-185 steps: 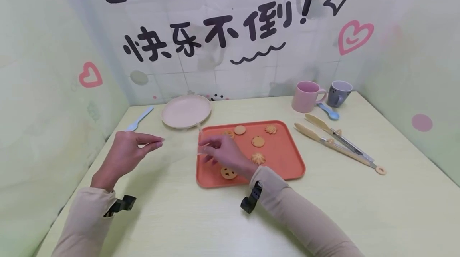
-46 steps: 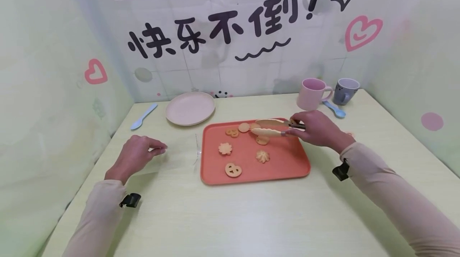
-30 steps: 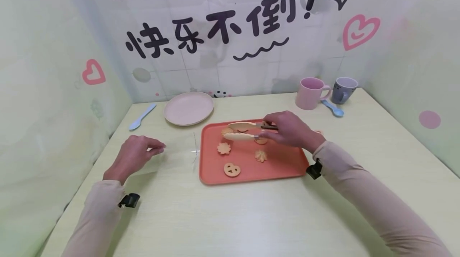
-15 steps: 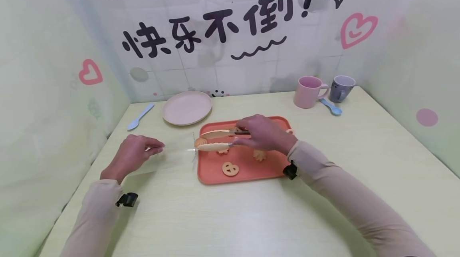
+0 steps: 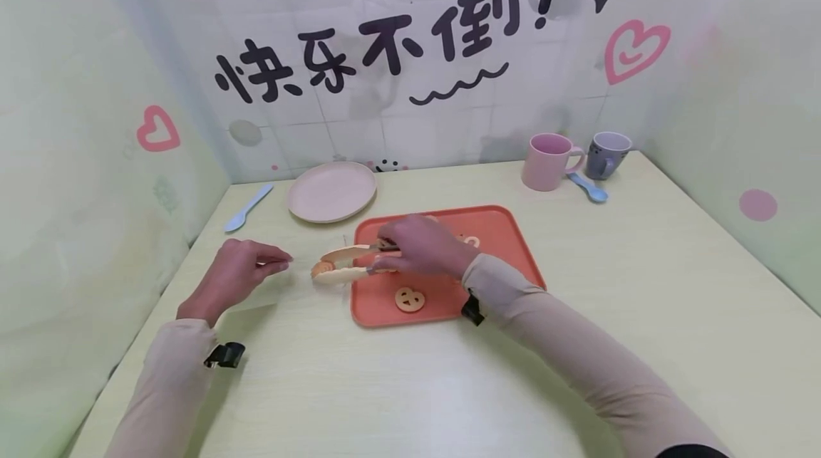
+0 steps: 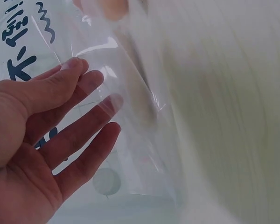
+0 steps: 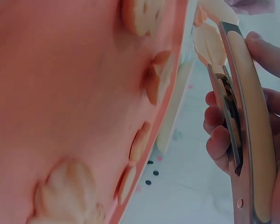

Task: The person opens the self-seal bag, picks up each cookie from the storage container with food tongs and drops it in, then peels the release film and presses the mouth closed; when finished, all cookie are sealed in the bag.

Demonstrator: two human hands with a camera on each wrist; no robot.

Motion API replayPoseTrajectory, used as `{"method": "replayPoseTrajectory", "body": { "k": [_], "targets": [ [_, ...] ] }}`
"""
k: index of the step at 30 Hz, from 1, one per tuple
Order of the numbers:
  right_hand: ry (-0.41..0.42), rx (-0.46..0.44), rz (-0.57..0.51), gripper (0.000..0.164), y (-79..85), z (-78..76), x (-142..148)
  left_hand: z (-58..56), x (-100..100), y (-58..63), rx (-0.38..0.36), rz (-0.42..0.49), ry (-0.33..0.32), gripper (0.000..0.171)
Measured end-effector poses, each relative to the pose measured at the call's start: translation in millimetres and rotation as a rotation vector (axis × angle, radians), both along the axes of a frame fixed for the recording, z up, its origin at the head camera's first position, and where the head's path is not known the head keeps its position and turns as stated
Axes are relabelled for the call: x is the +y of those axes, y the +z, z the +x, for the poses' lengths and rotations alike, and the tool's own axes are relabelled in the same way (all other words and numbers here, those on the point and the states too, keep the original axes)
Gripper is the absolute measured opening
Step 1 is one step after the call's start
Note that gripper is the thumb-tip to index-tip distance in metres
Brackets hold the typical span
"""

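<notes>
My left hand (image 5: 234, 276) pinches the edge of a clear plastic bag (image 6: 144, 140) between thumb and index finger, left of the tray; its other fingers are extended. My right hand (image 5: 423, 244) grips food tongs (image 7: 252, 121) with pale tan handles and tips. Between the tong tips is a round swirled cookie (image 5: 323, 268), held past the tray's left edge at the bag. In the left wrist view a tong tip shows blurred through the plastic. Below my right hand lies the orange-red tray (image 5: 503, 230) with several cookies, among them a smiley-face cookie (image 5: 410, 299); hand and tongs hide others.
A pale pink plate (image 5: 332, 192) stands behind the bag, with a light blue spoon (image 5: 249, 207) to its left. At the back right are a pink mug (image 5: 545, 163), a grey-purple mug (image 5: 606, 157) and another blue spoon (image 5: 588, 188). Walls enclose the table's back and sides.
The tongs, earlier lying on the table at right, are now in my right hand. They have moved left across the tray with the swirled cookie to the bag. My left hand stays nearly still.
</notes>
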State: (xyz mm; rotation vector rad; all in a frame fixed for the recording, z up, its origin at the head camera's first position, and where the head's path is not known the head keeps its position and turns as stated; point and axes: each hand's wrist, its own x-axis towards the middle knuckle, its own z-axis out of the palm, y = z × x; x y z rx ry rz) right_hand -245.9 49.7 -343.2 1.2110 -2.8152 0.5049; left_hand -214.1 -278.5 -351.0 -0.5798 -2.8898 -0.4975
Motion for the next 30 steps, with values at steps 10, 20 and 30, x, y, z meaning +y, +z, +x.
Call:
{"method": "replayPoseTrajectory", "body": {
  "k": [10,20,30],
  "targets": [
    [0.016,-0.026,0.011,0.033,-4.3,-2.1,-39,0.4,0,-0.8,-0.003,0.027,-0.002,0.017],
    [0.013,-0.041,-0.014,0.033,-6.8,-0.2,-42,2.0,0,-0.9,-0.024,0.027,-0.008,0.015],
    [-0.044,-0.065,-0.040,0.035,-2.2,6.9,-1,1.3,2,-2.8,-0.006,0.013,-0.010,0.014]
  ]
}}
